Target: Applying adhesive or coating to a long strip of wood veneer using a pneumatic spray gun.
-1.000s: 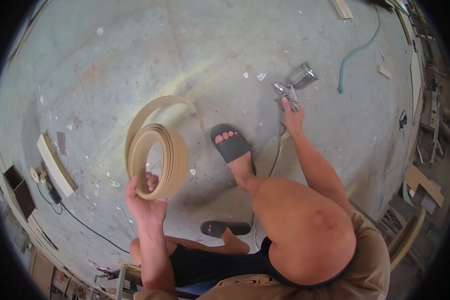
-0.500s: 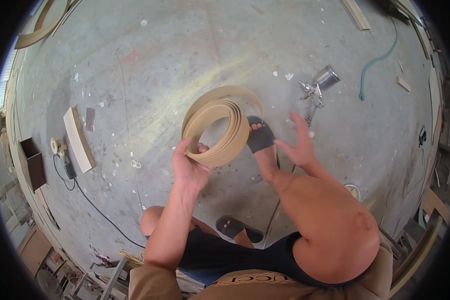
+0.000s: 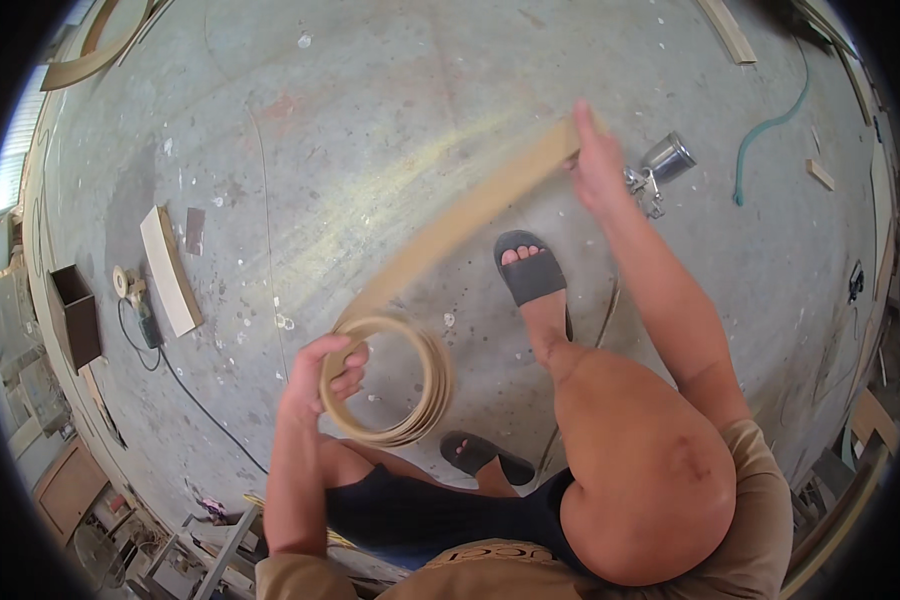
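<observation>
A roll of tan edge banding [image 3: 434, 395] hangs at the lower middle, above the floor. My left hand [image 3: 313, 375] is closed round its left side, thumb and fingers gripping the turns. From the top of the roll a free length of the banding [image 3: 470, 212] runs up and to the right, a little blurred. My right hand [image 3: 598, 165] pinches the far end of this length. Just beyond that hand lies a metal spray gun [image 3: 660, 165] with a silver cup, partly covered by my wrist.
On the left stand an angle grinder [image 3: 140, 305] with a cord, a pale board [image 3: 170, 270] and a dark open box [image 3: 75, 315]. A green hose [image 3: 760, 132] and a wood block [image 3: 820, 174] lie at right. My sandalled foot [image 3: 535, 270] rests on the concrete floor.
My right hand has moved up and taken the banding's loose end, drawing a length out straight. My left hand has carried the roll down and to the left.
</observation>
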The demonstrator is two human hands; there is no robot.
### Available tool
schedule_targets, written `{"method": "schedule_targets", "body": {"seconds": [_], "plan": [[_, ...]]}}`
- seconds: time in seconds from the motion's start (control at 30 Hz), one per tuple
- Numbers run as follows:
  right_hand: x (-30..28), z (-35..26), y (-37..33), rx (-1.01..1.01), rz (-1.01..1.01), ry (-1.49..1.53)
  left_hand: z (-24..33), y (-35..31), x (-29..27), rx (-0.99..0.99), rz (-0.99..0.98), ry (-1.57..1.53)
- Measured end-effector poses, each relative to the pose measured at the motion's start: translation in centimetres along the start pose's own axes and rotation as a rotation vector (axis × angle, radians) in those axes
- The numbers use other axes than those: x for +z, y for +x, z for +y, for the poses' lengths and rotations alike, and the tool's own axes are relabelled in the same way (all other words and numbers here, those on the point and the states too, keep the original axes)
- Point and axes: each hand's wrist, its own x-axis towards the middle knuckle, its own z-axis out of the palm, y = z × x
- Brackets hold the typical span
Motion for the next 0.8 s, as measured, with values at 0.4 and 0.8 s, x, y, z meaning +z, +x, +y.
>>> {"method": "schedule_targets", "body": {"seconds": [0.4,0.8], "plan": [[-0.5,6.4,1.0,0.524,-0.173,0.261,-2.4,-3.7,7.0,0.035,-0.702,-0.249],[-4.8,7.2,-0.7,0.417,0.062,0.292,-1.4,-3.7,8.9,0.493,0.401,0.73]]}}
